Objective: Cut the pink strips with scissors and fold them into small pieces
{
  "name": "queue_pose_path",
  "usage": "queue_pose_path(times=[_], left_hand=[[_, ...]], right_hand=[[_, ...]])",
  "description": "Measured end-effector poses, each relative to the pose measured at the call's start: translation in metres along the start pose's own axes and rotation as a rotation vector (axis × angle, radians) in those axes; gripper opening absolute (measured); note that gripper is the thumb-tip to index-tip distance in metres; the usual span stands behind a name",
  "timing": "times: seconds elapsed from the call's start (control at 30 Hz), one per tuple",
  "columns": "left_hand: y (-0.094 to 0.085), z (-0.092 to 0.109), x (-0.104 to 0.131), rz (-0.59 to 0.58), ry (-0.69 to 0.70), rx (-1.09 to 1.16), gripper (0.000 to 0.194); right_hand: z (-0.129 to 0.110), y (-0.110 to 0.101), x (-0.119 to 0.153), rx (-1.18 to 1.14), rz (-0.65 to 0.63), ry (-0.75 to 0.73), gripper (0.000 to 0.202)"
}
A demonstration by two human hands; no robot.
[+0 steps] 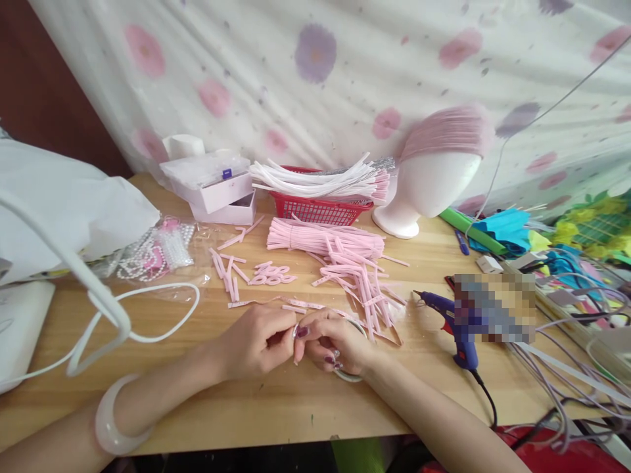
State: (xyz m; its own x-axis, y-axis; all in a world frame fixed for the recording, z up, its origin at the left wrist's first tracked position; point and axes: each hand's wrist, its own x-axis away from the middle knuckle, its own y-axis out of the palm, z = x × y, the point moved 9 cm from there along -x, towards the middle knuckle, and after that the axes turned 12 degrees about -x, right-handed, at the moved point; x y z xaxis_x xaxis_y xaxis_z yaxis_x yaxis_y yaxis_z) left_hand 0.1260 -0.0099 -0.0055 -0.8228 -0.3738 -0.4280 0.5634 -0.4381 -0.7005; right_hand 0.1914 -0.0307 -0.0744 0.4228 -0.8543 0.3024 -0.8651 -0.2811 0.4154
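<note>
My left hand (261,338) and my right hand (338,341) meet low over the table near its front edge. The fingertips of both are pinched together at one spot, and whatever sits between them is too small or hidden to make out. Under my right hand lies a pale ring-shaped thing (351,378), perhaps a tape roll, mostly covered by the palm. Just beyond the fingers runs a pink tape measure (308,303). Behind it are small twisted loops of pink pipe cleaner (271,273), short cut pieces (227,272) and a pile of bent pink pipe cleaners (365,286).
A tied bundle of pink pipe cleaners (320,238) lies before a red basket (320,209) holding white stems (305,180). A foam head (428,187) stands behind. A blue glue gun (463,335) and cables lie right; white boxes (224,197), bagged beads (160,253) and a white cord (162,338) left.
</note>
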Motion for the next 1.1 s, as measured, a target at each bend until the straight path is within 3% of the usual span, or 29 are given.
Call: queue_pose_path(times=[0.1,0.17,0.3,0.37,0.53,0.57,0.63,0.7,0.77,0.93,1.03,1.1], left_hand=[[0.022,-0.031,0.007,-0.174,-0.430,0.246,0.027],[0.037,-0.042,0.016,-0.274,-0.631,0.354,0.026],[0.040,-0.045,0.017,-0.294,-0.650,0.357,0.024],[0.030,-0.043,0.013,-0.228,-0.532,0.273,0.021],[-0.003,0.013,0.008,0.063,0.250,-0.232,0.022],[-0.005,0.020,0.010,0.098,0.312,-0.273,0.023],[-0.006,0.026,0.011,0.105,0.313,-0.248,0.025],[-0.006,0.022,0.006,0.069,0.192,-0.110,0.027],[-0.001,0.010,0.002,0.001,-0.020,0.077,0.029],[0.043,-0.040,0.023,-0.268,-0.772,0.535,0.027],[0.048,-0.049,0.030,-0.291,-0.881,0.563,0.023],[0.040,-0.049,0.025,-0.255,-0.782,0.485,0.024]], right_hand=[[-0.013,-0.004,0.005,0.113,0.090,-0.131,0.021],[-0.023,-0.005,0.010,0.177,0.136,-0.205,0.020],[-0.032,-0.006,0.012,0.202,0.156,-0.243,0.019],[-0.028,-0.007,0.009,0.165,0.127,-0.199,0.014],[-0.002,0.001,0.001,-0.009,-0.024,0.006,0.025],[0.002,0.004,0.000,-0.031,-0.059,0.045,0.024],[0.009,0.008,0.001,-0.052,-0.110,0.100,0.023],[0.009,0.008,0.001,-0.054,-0.123,0.109,0.023],[0.005,0.005,0.000,-0.033,-0.090,0.067,0.024],[-0.019,-0.008,0.006,0.141,0.086,-0.162,0.021],[-0.036,-0.004,0.014,0.392,0.135,-0.314,0.027],[-0.040,-0.001,0.016,0.435,0.128,-0.337,0.027]])
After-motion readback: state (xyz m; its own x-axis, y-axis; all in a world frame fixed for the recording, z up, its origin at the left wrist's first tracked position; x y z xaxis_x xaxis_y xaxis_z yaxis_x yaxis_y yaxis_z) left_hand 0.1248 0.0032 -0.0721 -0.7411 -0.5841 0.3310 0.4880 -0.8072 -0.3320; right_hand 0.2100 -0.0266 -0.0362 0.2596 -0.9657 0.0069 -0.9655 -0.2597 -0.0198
